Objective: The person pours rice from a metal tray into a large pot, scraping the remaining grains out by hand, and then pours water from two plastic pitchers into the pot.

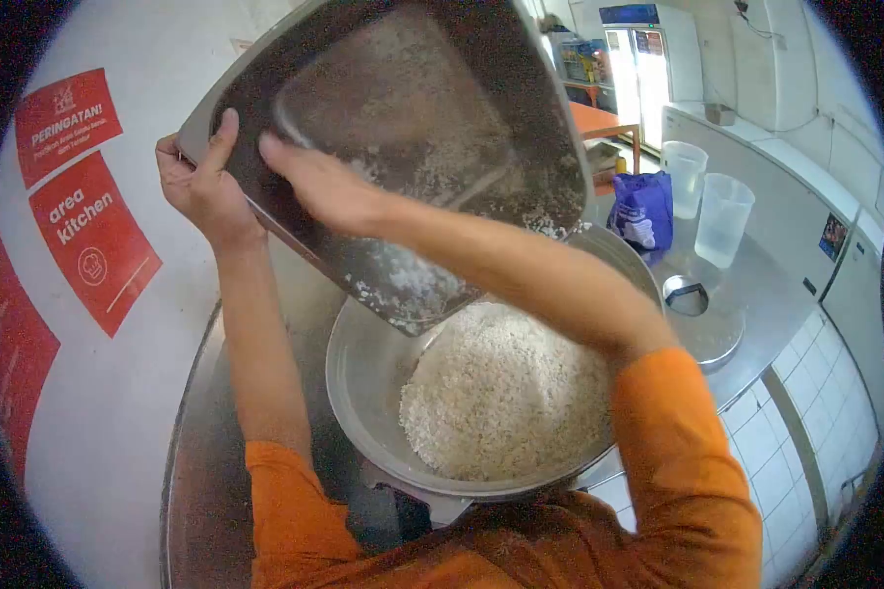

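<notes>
A large dark rectangular pan (pixel 403 98) is tilted over a wide metal pot (pixel 349 378). My left hand (pixel 206 187) grips the pan's left rim, thumb inside and fingers behind. Inside the pan, my right hand (pixel 329 187) reaches across with its fingers near the inner left side; they are partly blurred, and whether they hold anything is unclear. White grains (pixel 413 280) cling to the pan's lower corner and bottom. A broad heap of whitish grains (pixel 506 393) lies in the pot, below the pan.
On the metal counter (pixel 766 294) at right stand a purple bag (pixel 642 211), two translucent jugs (pixel 725 221) and a round metal lid or scale (pixel 707 334). Red signs (pixel 93 240) hang on the left wall. A glass-door fridge (pixel 638 74) stands at the back.
</notes>
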The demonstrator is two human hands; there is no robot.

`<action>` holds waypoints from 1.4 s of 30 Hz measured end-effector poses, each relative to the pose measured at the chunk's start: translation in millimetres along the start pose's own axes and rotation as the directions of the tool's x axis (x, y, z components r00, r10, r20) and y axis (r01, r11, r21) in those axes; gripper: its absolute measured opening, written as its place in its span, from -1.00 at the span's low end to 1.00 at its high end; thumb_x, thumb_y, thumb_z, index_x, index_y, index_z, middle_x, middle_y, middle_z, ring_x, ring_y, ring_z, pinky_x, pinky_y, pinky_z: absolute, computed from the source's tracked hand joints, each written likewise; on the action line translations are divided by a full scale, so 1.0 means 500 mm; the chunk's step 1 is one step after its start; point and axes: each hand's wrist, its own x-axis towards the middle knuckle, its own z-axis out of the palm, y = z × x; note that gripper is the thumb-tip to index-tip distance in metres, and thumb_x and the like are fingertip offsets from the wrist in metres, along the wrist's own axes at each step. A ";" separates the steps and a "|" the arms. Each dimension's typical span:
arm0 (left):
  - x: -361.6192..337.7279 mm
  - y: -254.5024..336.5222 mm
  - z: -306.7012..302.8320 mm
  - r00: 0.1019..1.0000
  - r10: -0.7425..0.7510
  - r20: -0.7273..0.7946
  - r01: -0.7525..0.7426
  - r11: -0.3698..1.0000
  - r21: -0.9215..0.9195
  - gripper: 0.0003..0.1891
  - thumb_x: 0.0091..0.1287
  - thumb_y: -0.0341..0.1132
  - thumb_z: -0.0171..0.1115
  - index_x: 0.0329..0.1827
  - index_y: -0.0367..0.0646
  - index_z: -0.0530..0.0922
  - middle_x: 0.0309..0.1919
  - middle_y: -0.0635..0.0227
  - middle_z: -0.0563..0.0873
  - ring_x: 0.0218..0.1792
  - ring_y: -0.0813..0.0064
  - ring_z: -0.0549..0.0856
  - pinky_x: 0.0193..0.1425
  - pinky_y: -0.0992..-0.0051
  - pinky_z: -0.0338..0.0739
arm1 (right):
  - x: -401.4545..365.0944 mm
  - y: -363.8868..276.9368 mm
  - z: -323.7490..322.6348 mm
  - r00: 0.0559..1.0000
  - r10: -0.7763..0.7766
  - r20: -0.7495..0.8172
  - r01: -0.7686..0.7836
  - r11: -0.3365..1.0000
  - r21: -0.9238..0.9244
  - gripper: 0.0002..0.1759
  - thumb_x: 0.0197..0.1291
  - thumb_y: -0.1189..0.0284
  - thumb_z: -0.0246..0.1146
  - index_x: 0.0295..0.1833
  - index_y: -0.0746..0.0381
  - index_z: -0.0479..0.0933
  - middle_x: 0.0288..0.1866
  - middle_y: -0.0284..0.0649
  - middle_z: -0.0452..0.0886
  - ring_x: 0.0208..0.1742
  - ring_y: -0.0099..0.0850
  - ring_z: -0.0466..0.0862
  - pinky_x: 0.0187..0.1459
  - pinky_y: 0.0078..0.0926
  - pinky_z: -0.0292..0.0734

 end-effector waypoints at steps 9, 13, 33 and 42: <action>-0.022 -0.005 0.013 0.997 0.046 0.064 -0.044 0.999 -0.022 -0.71 0.06 -0.55 0.39 -0.29 -0.23 0.40 -0.32 0.27 0.61 -0.29 0.46 0.61 -0.10 0.48 0.54 | 0.064 0.004 -0.011 0.984 0.036 -0.175 -0.075 0.972 -0.223 -0.38 0.42 0.12 -0.27 0.26 0.47 0.22 0.16 0.35 0.37 0.08 0.21 0.48 0.10 -0.02 0.40; -0.010 -0.009 0.001 0.999 0.011 0.040 -0.012 0.999 0.033 -0.72 0.08 -0.54 0.39 -0.29 -0.23 0.39 -0.32 0.30 0.60 -0.29 0.48 0.60 -0.10 0.49 0.52 | 0.008 0.008 0.011 0.995 0.092 0.048 -0.091 0.996 -0.011 -0.24 0.38 -0.03 -0.25 0.37 0.44 0.11 0.35 0.27 0.21 0.37 0.11 0.25 0.41 -0.21 0.05; 0.023 0.059 -0.027 0.997 0.075 0.015 -0.076 0.988 0.138 -0.70 0.06 -0.52 0.42 -0.29 -0.24 0.41 -0.34 0.32 0.63 -0.32 0.58 0.58 -0.09 0.60 0.46 | -0.151 -0.116 -0.080 0.951 -0.297 0.089 0.306 0.855 -0.419 -0.46 0.25 0.15 0.13 0.10 0.42 0.42 0.01 0.20 0.49 0.10 0.08 0.50 0.13 -0.18 0.42; -0.054 0.087 0.000 0.991 -0.041 0.129 0.007 0.968 0.252 -0.70 0.07 -0.54 0.40 -0.30 -0.23 0.38 -0.35 0.36 0.61 -0.32 0.64 0.56 -0.12 0.61 0.45 | -0.057 -0.258 -0.206 0.630 -0.762 0.147 0.573 0.329 -0.750 -0.70 -0.01 0.29 0.37 -0.22 0.26 0.59 -0.34 -0.08 0.62 -0.36 -0.15 0.64 -0.34 -0.30 0.54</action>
